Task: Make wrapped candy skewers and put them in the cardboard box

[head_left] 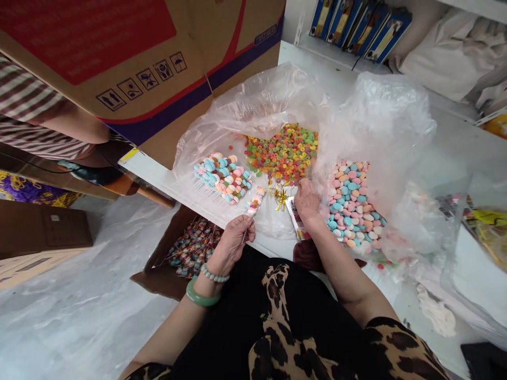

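Here, the left hand (236,236) pinches a candy skewer (257,200) by its lower end, the sweets pointing away from the body, just beside a heap of similar skewers (225,177). The right hand (307,200) rests with curled fingers at the near edge of the gummy rings (285,150), close to some gold twist ties (281,198); whether it grips anything, I cannot tell

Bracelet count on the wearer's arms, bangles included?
2: a beaded bracelet nearer the left hand, a green bangle just behind it, toward the elbow. The sleeves may hide more.
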Demonstrator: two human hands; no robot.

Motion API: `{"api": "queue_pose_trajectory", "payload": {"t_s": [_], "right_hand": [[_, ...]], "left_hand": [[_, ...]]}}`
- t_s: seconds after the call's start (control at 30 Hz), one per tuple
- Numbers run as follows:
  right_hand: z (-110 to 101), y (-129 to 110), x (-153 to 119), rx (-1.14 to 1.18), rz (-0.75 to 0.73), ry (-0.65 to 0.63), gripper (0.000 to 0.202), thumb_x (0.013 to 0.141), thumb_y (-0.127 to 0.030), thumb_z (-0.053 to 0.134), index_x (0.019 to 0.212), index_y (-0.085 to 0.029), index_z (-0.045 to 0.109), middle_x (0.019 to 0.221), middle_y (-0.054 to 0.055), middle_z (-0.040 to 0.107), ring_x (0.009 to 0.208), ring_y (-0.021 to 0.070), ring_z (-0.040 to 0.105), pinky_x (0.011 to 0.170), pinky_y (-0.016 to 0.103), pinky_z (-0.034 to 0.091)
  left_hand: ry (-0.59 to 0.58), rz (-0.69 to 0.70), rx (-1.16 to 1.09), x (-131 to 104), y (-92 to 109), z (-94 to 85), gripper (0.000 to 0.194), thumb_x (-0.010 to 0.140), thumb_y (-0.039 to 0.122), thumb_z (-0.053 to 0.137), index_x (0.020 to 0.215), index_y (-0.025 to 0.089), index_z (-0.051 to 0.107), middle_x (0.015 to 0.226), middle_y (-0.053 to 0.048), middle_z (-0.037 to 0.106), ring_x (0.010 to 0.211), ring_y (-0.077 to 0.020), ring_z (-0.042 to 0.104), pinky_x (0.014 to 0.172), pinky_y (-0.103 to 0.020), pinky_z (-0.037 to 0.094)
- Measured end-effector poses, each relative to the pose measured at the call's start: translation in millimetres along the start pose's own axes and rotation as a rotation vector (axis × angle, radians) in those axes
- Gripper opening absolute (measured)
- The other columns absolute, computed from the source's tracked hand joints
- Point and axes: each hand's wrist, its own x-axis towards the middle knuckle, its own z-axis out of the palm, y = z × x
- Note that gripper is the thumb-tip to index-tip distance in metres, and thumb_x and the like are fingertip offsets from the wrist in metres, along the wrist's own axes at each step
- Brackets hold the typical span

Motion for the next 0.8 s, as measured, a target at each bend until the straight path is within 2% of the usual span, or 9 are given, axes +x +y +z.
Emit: {"api": "queue_pose_trajectory", "payload": {"t_s": [0.07,0.2,0.27,0.4,0.53,0.67,0.8], "right_hand": [[-3.7,4.3,-4.3,0.010,-0.063,0.063,0.030,0.096,-0.014,0.033,0.104,-0.016,0.063,0.098,0.009,0.065,0.080,0.0185,0.052,0.063,0.029,0.029],[-15.3,1.4,-25.1,0.031,-0.163,0.161,0.027,0.094,-0.018,0.041,0.089,-0.018,0.067,0.082,0.006,0.065,0.072,0.0172,0.051,0.061,0.030,0.025],[-25.0,-10.7,-41.8,0.055,-0.227,0.204,0.026,0.092,-0.019,0.044,0.080,-0.018,0.067,0.073,0.005,0.063,0.070,0.0168,0.050,0.061,0.030,0.026],[-42.9,-46.6,-74.2,0.059,-0.472,0.277,0.025,0.089,-0.018,0.047,0.070,-0.018,0.062,0.066,0.005,0.058,0.066,0.0175,0.046,0.064,0.032,0.027],[-45.2,-65.6,-85.5,0.016,-0.531,0.346,0.023,0.087,-0.016,0.048,0.066,-0.018,0.057,0.062,0.005,0.054,0.064,0.0187,0.044,0.063,0.033,0.026],[-42.0,-67.2,-84.4,0.014,-0.640,0.289,0.025,0.090,-0.016,0.047,0.068,-0.018,0.058,0.063,0.005,0.055,0.065,0.0192,0.045,0.063,0.033,0.028],[-45.8,-68.4,-93.1,0.246,-0.675,0.137,0.026,0.093,-0.015,0.041,0.080,-0.017,0.064,0.069,0.006,0.060,0.070,0.0195,0.053,0.066,0.032,0.037]], "left_hand": [[0.022,0.008,-0.004,-0.1,0.4,2.9,0.035,0.066,0.040,0.076,0.067,0.014,0.053,0.057,0.002,0.058,0.039,-0.0055,0.047,0.042,-0.019,0.030],[0.058,0.042,-0.014,2.5,2.4,12.9,0.029,0.068,0.035,0.072,0.066,0.016,0.051,0.051,0.005,0.054,0.030,-0.0008,0.030,0.036,-0.019,0.019],[0.078,0.056,-0.009,4.6,2.2,18.6,0.029,0.068,0.035,0.072,0.066,0.016,0.050,0.049,0.006,0.051,0.030,0.0000,0.026,0.035,-0.018,0.015],[0.104,0.127,0.019,5.6,-3.4,29.7,0.035,0.065,0.038,0.077,0.064,0.015,0.050,0.050,0.007,0.050,0.032,0.0000,0.029,0.036,-0.018,0.014],[0.074,0.172,0.041,3.7,-10.3,35.5,0.037,0.065,0.042,0.079,0.064,0.014,0.054,0.052,0.006,0.052,0.034,-0.0006,0.033,0.037,-0.018,0.015],[0.074,0.212,0.020,9.0,-12.2,30.9,0.038,0.064,0.044,0.078,0.063,0.014,0.054,0.051,0.006,0.051,0.035,-0.0014,0.033,0.038,-0.019,0.017],[0.165,0.202,0.022,8.4,-14.1,24.9,0.039,0.065,0.048,0.075,0.063,0.015,0.054,0.049,0.006,0.049,0.037,-0.0026,0.034,0.040,-0.020,0.021]]}}
